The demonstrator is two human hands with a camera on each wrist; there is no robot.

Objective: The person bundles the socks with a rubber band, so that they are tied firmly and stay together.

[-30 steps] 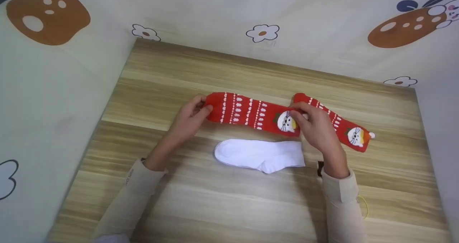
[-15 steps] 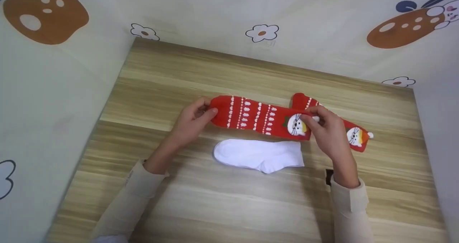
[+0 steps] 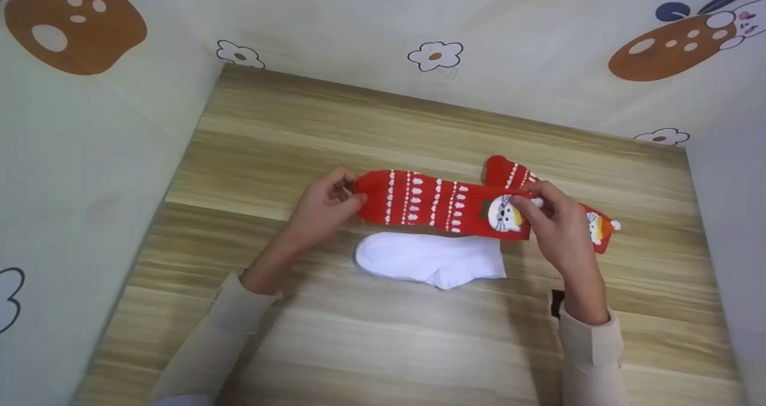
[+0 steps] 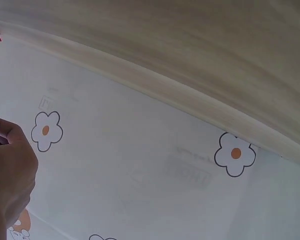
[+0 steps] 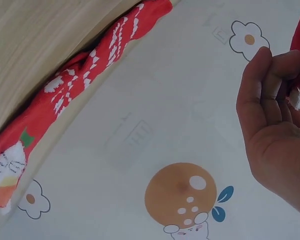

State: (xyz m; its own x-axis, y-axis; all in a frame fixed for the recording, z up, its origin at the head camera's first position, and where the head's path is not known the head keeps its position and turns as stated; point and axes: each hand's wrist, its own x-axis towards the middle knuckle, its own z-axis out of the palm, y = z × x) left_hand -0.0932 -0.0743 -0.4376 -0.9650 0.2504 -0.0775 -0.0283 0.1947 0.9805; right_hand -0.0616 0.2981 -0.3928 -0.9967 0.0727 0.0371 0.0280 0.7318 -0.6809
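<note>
A red sock [image 3: 443, 205] with white patterned bands and a white cat face is stretched sideways between both hands. My left hand [image 3: 326, 205] pinches its plain red toe end. At the cuff, beside the cat face, my right hand [image 3: 559, 223] pinches the other end between thumb and fingers. A white sock [image 3: 431, 259] lies flat just below the held one. Behind the right hand lies a second red sock [image 3: 499, 172] of the same pattern, partly covered by that hand; the right wrist view shows this second sock [image 5: 72, 82] along its length.
The socks are on a wood-grain table [image 3: 287, 124]. Pale walls [image 3: 335, 23] printed with flowers and orange fruit rise along its back and sides.
Both hands have shifted right and slightly toward the person with the red sock, which now overlaps more of the second red sock. The white sock has stayed in place.
</note>
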